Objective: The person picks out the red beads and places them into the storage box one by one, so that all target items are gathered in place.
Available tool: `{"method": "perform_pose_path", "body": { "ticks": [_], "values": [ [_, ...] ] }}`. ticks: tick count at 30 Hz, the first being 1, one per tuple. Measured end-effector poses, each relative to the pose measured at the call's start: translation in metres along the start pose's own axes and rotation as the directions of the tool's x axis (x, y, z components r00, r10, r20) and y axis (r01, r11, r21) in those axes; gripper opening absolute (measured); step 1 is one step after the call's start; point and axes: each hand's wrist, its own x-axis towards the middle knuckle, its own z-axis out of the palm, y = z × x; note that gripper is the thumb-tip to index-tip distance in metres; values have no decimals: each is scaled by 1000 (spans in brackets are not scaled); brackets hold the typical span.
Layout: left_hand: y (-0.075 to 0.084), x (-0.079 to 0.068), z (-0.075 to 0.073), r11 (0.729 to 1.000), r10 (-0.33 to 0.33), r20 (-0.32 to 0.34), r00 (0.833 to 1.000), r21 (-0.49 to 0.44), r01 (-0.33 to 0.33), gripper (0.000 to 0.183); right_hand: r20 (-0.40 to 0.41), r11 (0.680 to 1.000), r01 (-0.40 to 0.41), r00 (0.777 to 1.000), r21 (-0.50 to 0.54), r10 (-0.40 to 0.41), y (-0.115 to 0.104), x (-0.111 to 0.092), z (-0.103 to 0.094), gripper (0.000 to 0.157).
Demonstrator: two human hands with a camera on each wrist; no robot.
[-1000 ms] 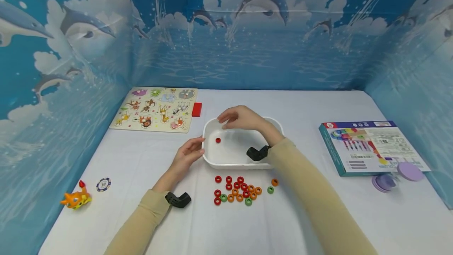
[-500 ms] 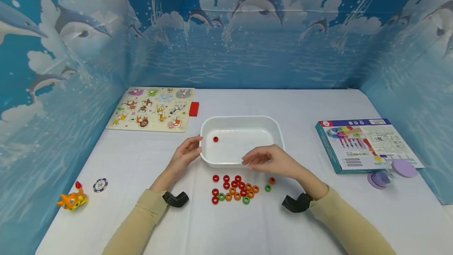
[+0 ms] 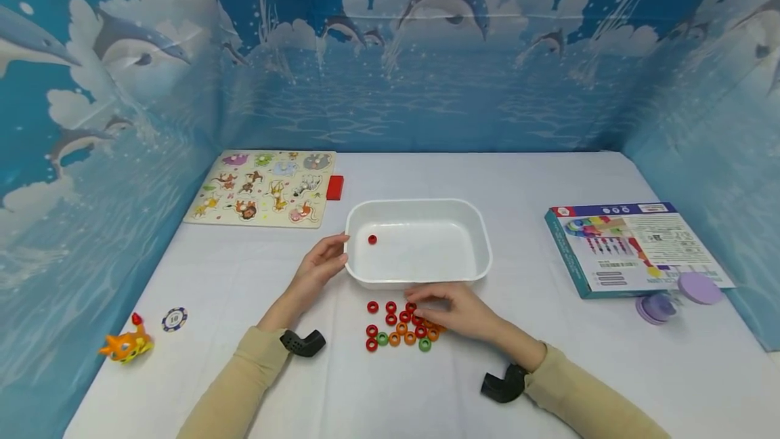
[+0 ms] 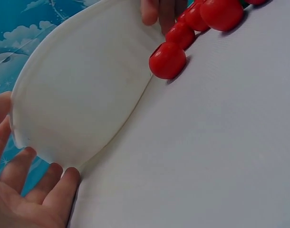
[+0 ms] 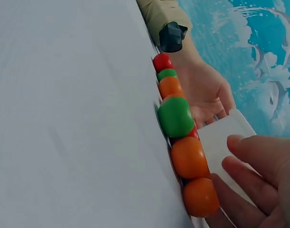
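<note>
A white plastic tub (image 3: 426, 242) stands mid-table with one red bead (image 3: 372, 240) lying inside at its left. My left hand (image 3: 315, 273) touches the tub's left wall, its fingers (image 4: 47, 183) extended along the corner in the left wrist view. In front of the tub lie several red, orange and green beads with holes, such as a red bead (image 3: 391, 320) and a green bead (image 5: 176, 117). My right hand (image 3: 457, 307) hovers over the right part of this group and hides some of it. Its thumb and fingers are spread, with nothing seen between them, near an orange bead (image 5: 200, 197).
An animal puzzle board (image 3: 262, 188) and a red block (image 3: 334, 187) lie at back left. To the right are a flat game box (image 3: 636, 249) and a purple-lidded container (image 3: 658, 308). A poker chip (image 3: 174, 319) and an orange toy figure (image 3: 126, 344) are at front left.
My right hand has come back from over the tub's far left, past its front rim, and down over the beads. The left hand has stayed at the tub's left side.
</note>
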Motion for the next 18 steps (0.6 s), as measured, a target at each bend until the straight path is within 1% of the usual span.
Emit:
{"method": "perform_pose_path", "body": {
  "ticks": [2,5,8,11,15,18],
  "values": [
    [4,-1,2,1000,-4,3,1000,3,4,41,-26,1000,26,999,-2,-26,-5,0,0,19],
    [8,-2,4,1000,-16,-1,1000,7,16,41,-38,998,66,997,-6,-66,-15,2,0,19],
    [9,-2,4,1000,-23,-5,1000,6,23,41,-28,996,79,996,-28,-80,-21,3,-1,18],
    [9,-3,5,1000,-17,-5,1000,7,17,41,-14,993,104,994,-56,-105,-24,3,-2,18],
    [9,-3,5,1000,-15,-11,1000,11,15,40,-5,987,139,990,-75,-140,-26,4,-2,18],
    [8,-2,5,1000,-16,-15,1000,9,16,39,-3,986,142,990,-84,-142,-26,4,-2,17]
  ]
}}
